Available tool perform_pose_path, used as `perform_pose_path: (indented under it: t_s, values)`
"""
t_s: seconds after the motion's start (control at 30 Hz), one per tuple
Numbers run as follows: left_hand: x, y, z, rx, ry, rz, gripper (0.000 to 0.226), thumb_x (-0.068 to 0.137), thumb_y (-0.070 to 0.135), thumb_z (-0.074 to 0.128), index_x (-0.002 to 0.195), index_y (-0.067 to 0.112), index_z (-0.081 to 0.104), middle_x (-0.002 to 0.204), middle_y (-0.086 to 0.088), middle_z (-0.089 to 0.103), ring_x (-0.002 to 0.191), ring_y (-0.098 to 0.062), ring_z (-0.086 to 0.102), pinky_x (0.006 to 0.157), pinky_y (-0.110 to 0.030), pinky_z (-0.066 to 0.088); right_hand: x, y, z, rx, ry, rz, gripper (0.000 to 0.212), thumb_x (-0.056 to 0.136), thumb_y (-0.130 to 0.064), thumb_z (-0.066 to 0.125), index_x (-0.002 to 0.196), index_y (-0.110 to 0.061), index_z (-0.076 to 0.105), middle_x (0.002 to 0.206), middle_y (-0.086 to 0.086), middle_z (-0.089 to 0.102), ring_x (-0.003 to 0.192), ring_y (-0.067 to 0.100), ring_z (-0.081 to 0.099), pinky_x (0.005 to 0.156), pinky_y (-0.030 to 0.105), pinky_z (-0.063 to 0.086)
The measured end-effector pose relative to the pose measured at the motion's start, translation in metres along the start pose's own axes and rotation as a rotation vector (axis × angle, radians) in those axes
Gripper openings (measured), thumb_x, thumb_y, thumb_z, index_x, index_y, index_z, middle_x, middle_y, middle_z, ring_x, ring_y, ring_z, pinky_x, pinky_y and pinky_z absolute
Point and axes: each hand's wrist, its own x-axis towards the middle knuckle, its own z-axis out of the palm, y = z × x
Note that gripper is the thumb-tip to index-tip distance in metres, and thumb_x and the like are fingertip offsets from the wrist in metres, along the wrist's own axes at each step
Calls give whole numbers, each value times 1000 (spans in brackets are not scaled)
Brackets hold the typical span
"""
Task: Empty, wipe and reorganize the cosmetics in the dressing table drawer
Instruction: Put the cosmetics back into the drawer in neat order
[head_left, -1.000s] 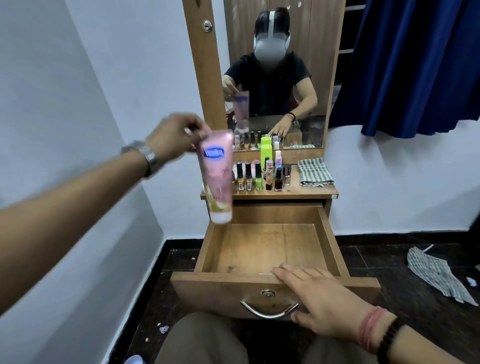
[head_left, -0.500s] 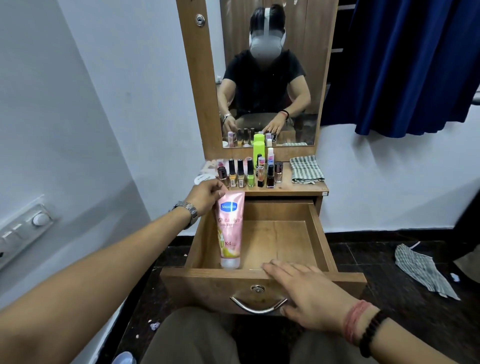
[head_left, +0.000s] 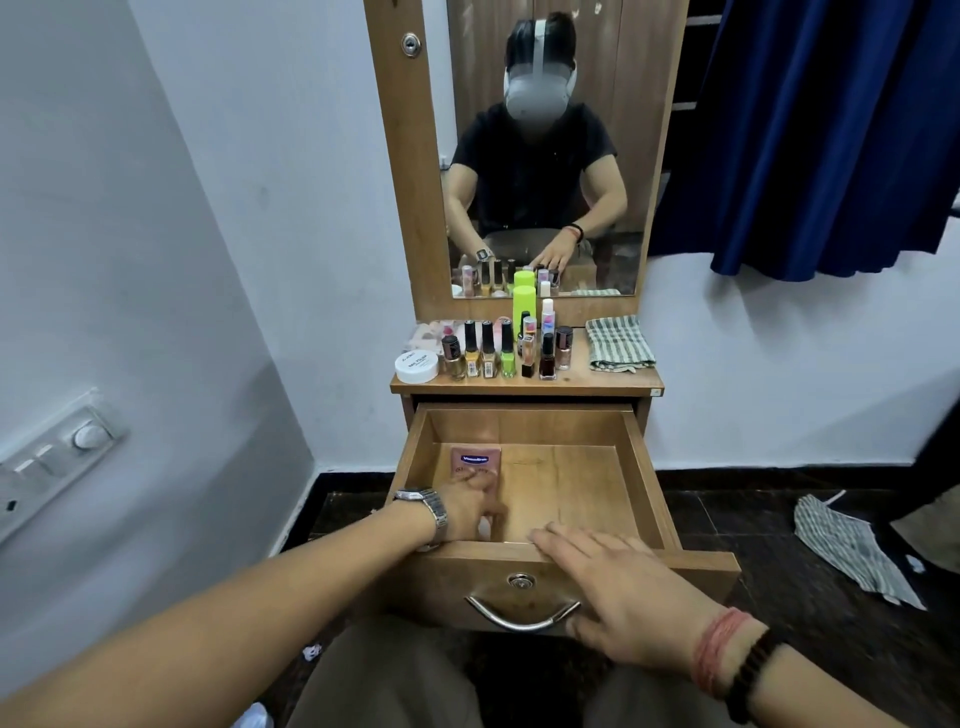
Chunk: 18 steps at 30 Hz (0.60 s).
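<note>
The wooden drawer (head_left: 644, 467) of the dressing table stands pulled out. A pink lotion tube (head_left: 475, 460) lies flat on its floor at the left side, and my left hand (head_left: 470, 506) lies over the tube's lower half, fingers curled round it. My right hand (head_left: 618, 587) rests flat with straight fingers on the drawer's front edge above the metal handle (head_left: 519, 616). On the tabletop (head_left: 613, 382) stand several nail polish bottles (head_left: 488, 356), a tall green bottle (head_left: 523, 306) and a white jar (head_left: 415, 366).
A folded checked cloth (head_left: 618, 343) lies on the tabletop's right end. The mirror (head_left: 545, 156) rises behind it. A second checked cloth (head_left: 852, 551) lies on the dark floor at right. A blue curtain (head_left: 831, 130) hangs at upper right, a switch panel (head_left: 52, 467) on the left wall.
My left hand has brought the pink tube down from mid-air into the drawer and laid it flat on the left side. My right hand has stayed on the drawer front.
</note>
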Motion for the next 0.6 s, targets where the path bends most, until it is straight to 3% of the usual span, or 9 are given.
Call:
perform_pose_path:
  t_s: [0.07, 0.17, 0.33, 0.6]
  values:
    - [-3, -1, -1, 55, 7, -24, 53, 91, 24, 55, 141, 31, 39, 157, -4, 8, 144, -31, 7, 113, -40, 18, 0, -1, -1, -1, 2, 2, 80, 89, -40, 52, 152, -37, 3, 161, -11, 8, 146, 12, 15, 117, 33, 11]
    - [-7, -7, -4, 107, -2, -76, 55, 89, 26, 57, 140, 31, 38, 156, -2, 11, 143, -31, 11, 110, -47, 27, 0, -2, -2, 1, 5, 3, 81, 88, -40, 52, 152, -37, 3, 161, -10, 8, 146, 12, 15, 117, 33, 12]
    - [-11, -20, -6, 146, -10, -120, 54, 85, 22, 60, 136, 19, 42, 143, -8, 39, 125, -30, 43, 99, -41, 44, 0, -2, -1, -1, 8, 7, 82, 88, -38, 53, 152, -37, 3, 161, -10, 9, 146, 13, 16, 117, 33, 12]
    - [-17, -24, -8, 204, -22, -40, 54, 88, 27, 56, 139, 26, 40, 153, -4, 22, 135, -29, 30, 106, -41, 37, 0, -2, 0, -4, 1, 15, 84, 88, -38, 54, 152, -38, 1, 161, -11, 7, 146, 14, 15, 116, 34, 12]
